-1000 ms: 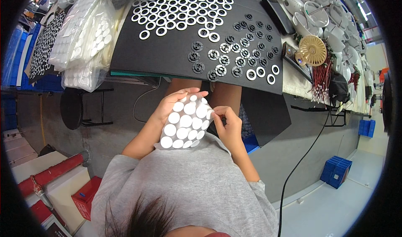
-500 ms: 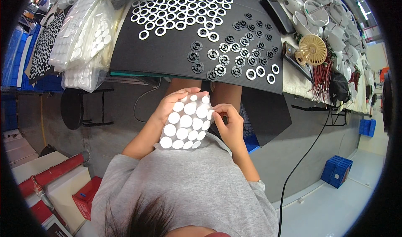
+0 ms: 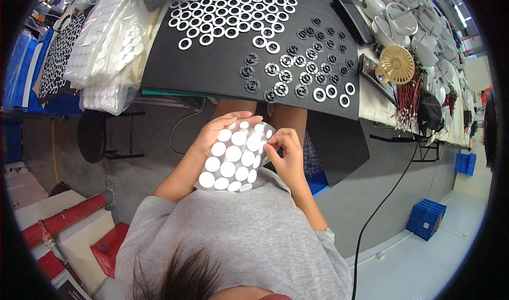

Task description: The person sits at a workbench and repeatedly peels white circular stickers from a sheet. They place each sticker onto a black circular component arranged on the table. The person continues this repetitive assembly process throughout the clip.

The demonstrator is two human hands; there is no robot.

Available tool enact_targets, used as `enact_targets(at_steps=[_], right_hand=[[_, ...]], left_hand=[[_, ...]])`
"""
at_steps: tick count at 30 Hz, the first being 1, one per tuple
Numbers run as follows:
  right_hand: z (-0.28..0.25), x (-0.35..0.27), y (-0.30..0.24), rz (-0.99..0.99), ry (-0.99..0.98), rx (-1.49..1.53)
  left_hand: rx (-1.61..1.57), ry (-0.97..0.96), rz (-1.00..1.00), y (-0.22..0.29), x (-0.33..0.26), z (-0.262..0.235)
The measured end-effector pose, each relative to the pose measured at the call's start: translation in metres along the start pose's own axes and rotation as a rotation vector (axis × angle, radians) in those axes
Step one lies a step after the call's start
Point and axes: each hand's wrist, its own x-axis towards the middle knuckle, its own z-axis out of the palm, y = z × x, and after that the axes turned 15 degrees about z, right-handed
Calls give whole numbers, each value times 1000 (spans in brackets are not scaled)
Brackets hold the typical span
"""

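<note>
A translucent sheet of round white stickers (image 3: 233,153) is held over my lap, its lower edge near my grey shirt. My left hand (image 3: 220,126) grips it at the top left, fingers behind the upper edge. At the sheet's right side my right hand (image 3: 287,150) pinches a white sticker between thumb and fingertips. Whether that sticker has come free of its backing is hidden by the fingers. The sheet bows backward along that side.
On the black board (image 3: 207,67) lie many white-rimmed black rings (image 3: 231,33) and several bare black discs (image 3: 253,85). Bagged white stickers (image 3: 106,45) sit at left. A yellow fan (image 3: 396,64), red wires (image 3: 407,106) and white housings (image 3: 400,18) are at right.
My right thumb and fingers have shifted slightly left, with the fingers curling more. The sheet's right side has bent further back, and a small sticker shows above the fingertips.
</note>
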Motion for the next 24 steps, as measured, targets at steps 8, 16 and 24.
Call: enact_targets(at_steps=[8,16,24], right_hand=[[-3,1,-8,-15,-42,-55],[-2,-1,-6,-54,28,-62],[2,-3,-11,-224,168,-260]], left_hand=[[1,-18,2,0,1,-5],[-9,36,39,1,3,2],[142,17,67,6,1,4]])
